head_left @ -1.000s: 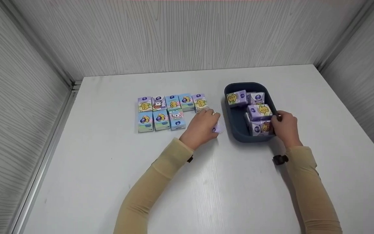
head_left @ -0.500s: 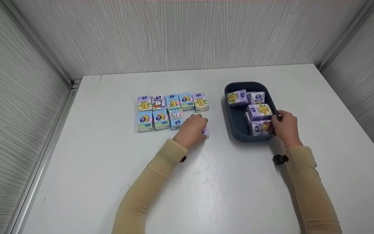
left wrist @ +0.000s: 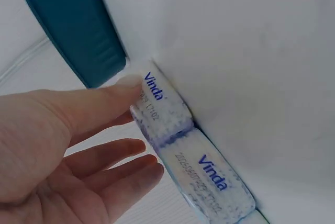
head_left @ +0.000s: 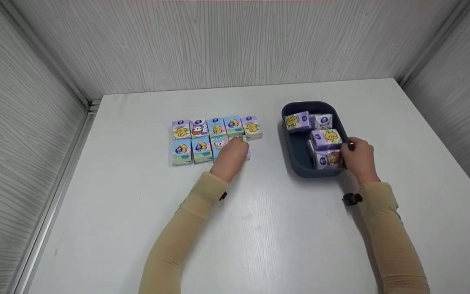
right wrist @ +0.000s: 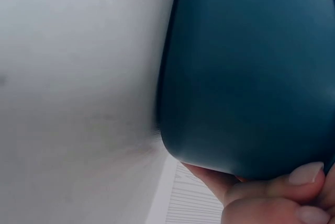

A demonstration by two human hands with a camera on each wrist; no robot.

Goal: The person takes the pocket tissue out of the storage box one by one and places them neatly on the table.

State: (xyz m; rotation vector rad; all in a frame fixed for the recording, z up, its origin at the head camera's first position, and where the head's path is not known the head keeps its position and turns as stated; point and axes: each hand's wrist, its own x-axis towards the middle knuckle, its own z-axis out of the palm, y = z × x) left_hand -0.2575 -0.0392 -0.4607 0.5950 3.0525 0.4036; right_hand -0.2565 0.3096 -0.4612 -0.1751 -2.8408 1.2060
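Observation:
My left hand pinches a small pack of Vinda tissues between thumb and fingers, at the right end of the front row. In the left wrist view its end lies against a neighbouring tissue pack; the other fingers are apart from the packs. In the head view my hand covers most of the held pack. My right hand grips the right rim of a dark blue plastic bin. The right wrist view shows curled fingers at the bin's wall.
Two rows of purple and blue tissue packs lie side by side on the white table. Several purple tissue packs lie loosely in the bin, some stacked. Grey wood-grain panels stand behind and at both sides.
My left hand has moved left with the tissue pack, from beside the bin to the end of the front row. My right hand stays on the bin.

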